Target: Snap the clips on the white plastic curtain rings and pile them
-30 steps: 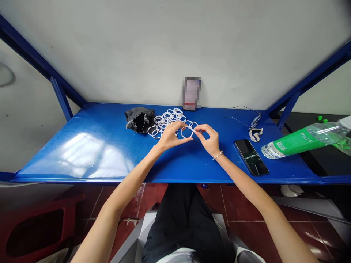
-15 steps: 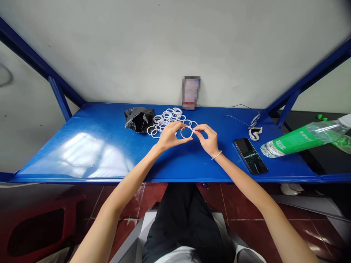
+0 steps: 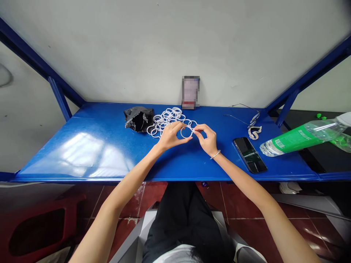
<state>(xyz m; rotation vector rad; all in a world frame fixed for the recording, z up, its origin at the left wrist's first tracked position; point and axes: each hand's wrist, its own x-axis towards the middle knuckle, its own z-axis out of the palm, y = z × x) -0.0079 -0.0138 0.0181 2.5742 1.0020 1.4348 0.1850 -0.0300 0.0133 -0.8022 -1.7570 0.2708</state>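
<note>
While your left hand curves round the near side of the pile, its thumb and forefinger bracket a white ring at the rim; your right hand pinches the ring's right side, thumb and fingertip together on it. That ring sits over the middle of the worktop, between its near and far edges. The pile of white rings lies toward the far edge, just right of a torn black plastic bag. Whether the held ring is joined to those beyond it, you cannot tell from here.

Expect it to be very light, probably smooth plastic, fairly stiff but apt to flex or snap if you squeeze across its width. Your best hold is likely on the rim, thumb and forefinger opposed, with gentle pressure.
</note>
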